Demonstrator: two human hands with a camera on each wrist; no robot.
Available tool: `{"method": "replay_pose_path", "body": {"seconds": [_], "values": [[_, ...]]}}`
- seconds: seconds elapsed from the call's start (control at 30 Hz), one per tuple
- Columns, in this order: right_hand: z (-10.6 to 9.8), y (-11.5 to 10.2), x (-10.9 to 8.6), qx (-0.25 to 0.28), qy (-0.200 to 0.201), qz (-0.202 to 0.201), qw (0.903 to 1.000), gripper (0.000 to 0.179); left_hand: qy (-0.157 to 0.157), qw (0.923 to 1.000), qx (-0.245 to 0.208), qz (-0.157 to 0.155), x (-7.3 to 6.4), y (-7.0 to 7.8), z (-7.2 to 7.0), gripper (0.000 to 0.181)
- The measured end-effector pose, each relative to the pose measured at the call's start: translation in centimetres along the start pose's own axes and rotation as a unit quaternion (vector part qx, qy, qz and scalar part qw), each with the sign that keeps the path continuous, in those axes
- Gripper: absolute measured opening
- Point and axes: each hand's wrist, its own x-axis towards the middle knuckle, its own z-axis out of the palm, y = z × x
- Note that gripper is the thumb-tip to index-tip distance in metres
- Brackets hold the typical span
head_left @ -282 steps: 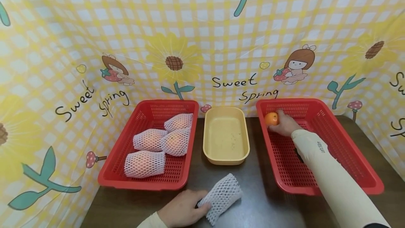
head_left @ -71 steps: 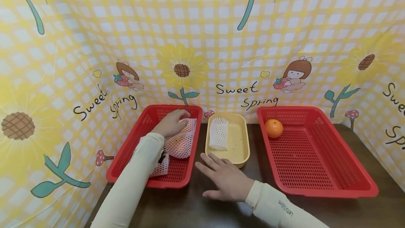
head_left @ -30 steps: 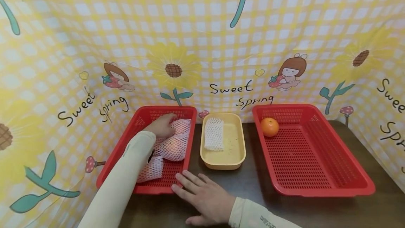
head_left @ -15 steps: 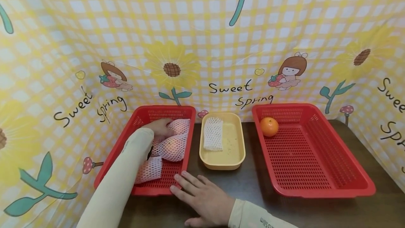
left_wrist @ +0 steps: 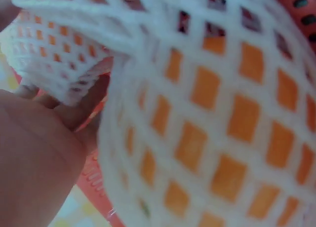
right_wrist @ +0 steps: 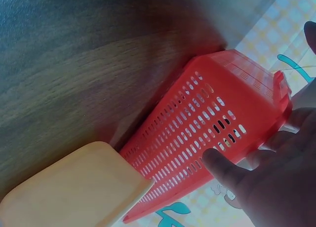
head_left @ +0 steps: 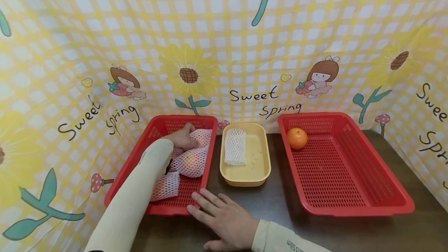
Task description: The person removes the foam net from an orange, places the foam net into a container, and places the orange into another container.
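In the left red basket (head_left: 159, 208), several oranges sit in white foam net sleeves. My left hand (head_left: 182, 138) reaches in and grips the farthest netted orange (head_left: 202, 137), thumb on the near side and fingers round the far side. Close beside it lies another netted orange (head_left: 191, 162), which fills much of the left wrist view. A further netted orange (head_left: 166, 187) is partly covered by my left forearm. My right hand (head_left: 227, 221) has its fingers spread, fingertips at the near right corner of that basket. The right wrist view shows the same hand by the basket's perforated wall (right_wrist: 197, 128).
Between the two baskets stands a yellow tray (head_left: 257, 170) with an empty foam net sleeve (head_left: 235, 147) in it. The right red basket (head_left: 350, 209) holds one bare orange (head_left: 297, 138) in its far left corner. A patterned cloth hangs behind and at the sides.
The empty net sleeve went from my left hand on the table into the yellow tray. My left hand moved into the left basket; my right left the orange and came to the left basket's corner.
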Motion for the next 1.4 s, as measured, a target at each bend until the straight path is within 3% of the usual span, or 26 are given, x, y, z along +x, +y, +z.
{"method": "replay_pose_path", "body": {"seconds": [0.17, 0.37, 0.47, 0.6, 0.73, 1.1, 1.4], "values": [[0.0, 0.1, 0.0, 0.005, 0.001, -0.001, 1.0000, 0.091, 0.019, 0.9997, 0.001, 0.018, 0.4, 0.1, 0.2, 0.100], [0.1, 0.2, 0.0, 0.010, 0.004, -0.002, 0.9999, 0.091, 0.041, 0.9978, 0.033, 0.042, 0.4, -0.2, 0.4, 0.088], [0.2, 0.2, -0.1, 0.010, 0.002, -0.002, 0.9999, 0.091, 0.029, 0.9974, 0.030, 0.058, 0.6, -0.6, 0.7, 0.082], [0.3, 0.3, -0.1, 0.012, 0.005, -0.001, 0.9999, 0.091, -0.015, 0.9961, -0.019, 0.085, 0.6, -0.6, 1.2, 0.074], [0.3, 0.3, -0.1, 0.023, -0.004, 0.002, 0.9997, 0.091, -0.031, 0.9958, -0.047, 0.073, 0.8, -0.5, 1.5, 0.090], [0.2, 0.1, 0.1, 0.021, -0.014, 0.000, 0.9997, 0.089, 0.005, 0.9990, -0.042, 0.014, 1.0, -1.3, 1.3, 0.106], [0.3, 0.2, 0.0, 0.021, -0.009, 0.000, 0.9997, 0.090, 0.013, 0.9989, -0.040, 0.020, 0.3, -0.5, 1.3, 0.097]]}}
